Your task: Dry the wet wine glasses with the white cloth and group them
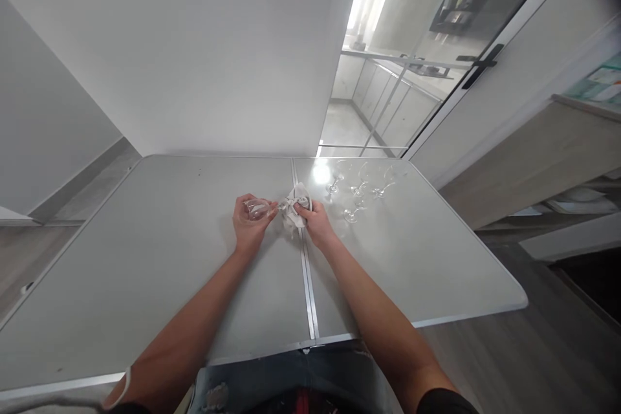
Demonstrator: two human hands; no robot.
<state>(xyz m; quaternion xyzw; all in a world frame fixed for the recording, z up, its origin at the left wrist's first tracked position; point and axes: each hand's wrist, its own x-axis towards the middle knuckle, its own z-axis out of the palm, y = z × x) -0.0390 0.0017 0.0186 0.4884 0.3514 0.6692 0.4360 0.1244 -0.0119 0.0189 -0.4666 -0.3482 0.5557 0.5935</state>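
Note:
Over the middle of the folding table, my left hand (250, 223) is closed round the bowl of a clear stemmed wine glass (258, 209). The glass lies sideways, its bowl to the left and its foot end to the right. My right hand (317, 220) grips a crumpled white cloth (297, 207), which wraps round the foot end of the glass and hides most of it. To the right of the cloth, several more clear stemmed glasses stand on the tabletop, among them a nearer glass (352, 212).
The pale folding table (184, 297) has a metal seam (309, 291) running through its middle. A white wall (233, 52) rises behind it. At the back right is a glass door (388, 77) with a black handle (482, 66). Wooden shelving (543, 155) stands to the right.

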